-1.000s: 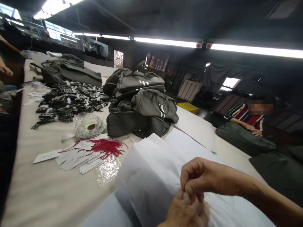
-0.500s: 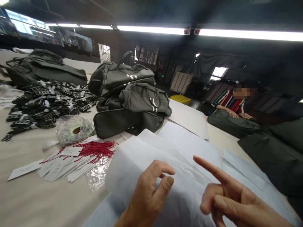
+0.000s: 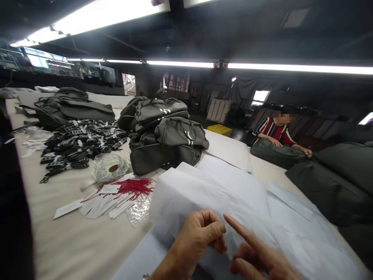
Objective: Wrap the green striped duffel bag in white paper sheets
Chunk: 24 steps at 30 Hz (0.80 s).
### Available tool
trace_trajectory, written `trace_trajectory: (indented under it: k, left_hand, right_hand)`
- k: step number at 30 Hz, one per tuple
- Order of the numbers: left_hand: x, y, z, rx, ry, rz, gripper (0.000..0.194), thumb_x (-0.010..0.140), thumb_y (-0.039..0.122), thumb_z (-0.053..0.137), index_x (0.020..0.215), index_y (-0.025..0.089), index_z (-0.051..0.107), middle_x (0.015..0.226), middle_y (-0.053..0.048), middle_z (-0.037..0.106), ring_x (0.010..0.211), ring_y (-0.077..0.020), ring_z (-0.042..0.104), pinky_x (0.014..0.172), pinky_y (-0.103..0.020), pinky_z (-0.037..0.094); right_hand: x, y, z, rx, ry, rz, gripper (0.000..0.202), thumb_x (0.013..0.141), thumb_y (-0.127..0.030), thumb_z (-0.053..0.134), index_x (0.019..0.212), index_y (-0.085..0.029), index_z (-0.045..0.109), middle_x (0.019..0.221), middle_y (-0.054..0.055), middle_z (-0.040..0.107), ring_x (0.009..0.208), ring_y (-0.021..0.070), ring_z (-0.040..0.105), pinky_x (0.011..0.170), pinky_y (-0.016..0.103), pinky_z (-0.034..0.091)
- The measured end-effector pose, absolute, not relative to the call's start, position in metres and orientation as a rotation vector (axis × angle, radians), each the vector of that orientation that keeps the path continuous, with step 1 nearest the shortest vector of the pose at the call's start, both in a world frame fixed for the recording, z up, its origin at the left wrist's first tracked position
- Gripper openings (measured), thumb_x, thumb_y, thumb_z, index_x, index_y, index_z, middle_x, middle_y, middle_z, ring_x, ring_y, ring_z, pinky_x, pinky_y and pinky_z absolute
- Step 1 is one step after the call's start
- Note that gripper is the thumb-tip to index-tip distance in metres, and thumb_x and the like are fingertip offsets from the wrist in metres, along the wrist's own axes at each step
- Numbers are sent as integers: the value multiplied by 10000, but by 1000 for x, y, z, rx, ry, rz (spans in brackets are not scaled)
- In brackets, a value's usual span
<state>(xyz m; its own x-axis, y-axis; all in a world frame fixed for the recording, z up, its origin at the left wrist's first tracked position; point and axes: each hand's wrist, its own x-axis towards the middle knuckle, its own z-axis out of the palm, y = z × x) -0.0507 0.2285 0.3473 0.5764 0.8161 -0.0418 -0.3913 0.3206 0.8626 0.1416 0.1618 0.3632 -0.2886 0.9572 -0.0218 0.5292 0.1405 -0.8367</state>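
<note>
My left hand [image 3: 202,235] is closed over a large white sheet [image 3: 186,186], its thumb pressed against curled fingers. Whether anything thin is pinched there, I cannot make out. Beside it on the right, my right hand [image 3: 259,254] points its index finger toward the left hand, with the other fingers bent; no object shows in it. The sheet looks thin and creased, like plastic film or tissue, and bulges up under both hands. More pale sheets [image 3: 291,202] lie flat to the right.
Paper tags [image 3: 99,204] with red strings [image 3: 136,188] lie left, near a plastic-wrapped roll [image 3: 112,167]. Behind are bundled black-and-white straps [image 3: 84,140] and stacked dark grey bags [image 3: 180,132]. Across the table, a person in a striped top [image 3: 272,130] handles a grey bag [image 3: 276,151].
My left hand has closed its thumb and fingers, which were apart. My right hand has come closer to it, index finger still out. The view has tilted upward and shifted left.
</note>
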Motion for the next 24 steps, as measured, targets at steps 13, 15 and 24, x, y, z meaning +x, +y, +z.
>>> trace_trajectory:
  k: [13, 15, 24]
  left_hand:
    - [-127, 189, 356, 925, 466, 860, 180, 716, 234, 696, 658, 133, 559, 1124, -132, 651, 783, -151, 613, 691, -246, 449]
    - [-135, 187, 360, 1031, 502, 892, 177, 720, 249, 701, 656, 141, 577, 1205, -136, 638, 895, -193, 617, 812, -293, 449]
    - [-157, 188, 360, 1294, 404, 895, 135, 779, 227, 659, 695, 169, 570, 1290, -122, 612, 1180, -302, 549, 1016, -417, 387]
  right_hand:
    - [143, 135, 362, -1473, -2163, 266, 298, 934, -346, 564, 1217, -328, 655, 1125, 16, 711, 960, 198, 686, 818, 271, 554]
    - [122, 130, 358, -1616, -1748, 763, 339, 877, -532, 623, 1116, -307, 708, 1054, 33, 729, 941, 224, 688, 825, 301, 556]
    - [37, 136, 378, -1084, -1050, 1597, 757, 618, -659, 817, 1226, -238, 656, 1312, 110, 592, 1084, 264, 589, 887, 348, 495]
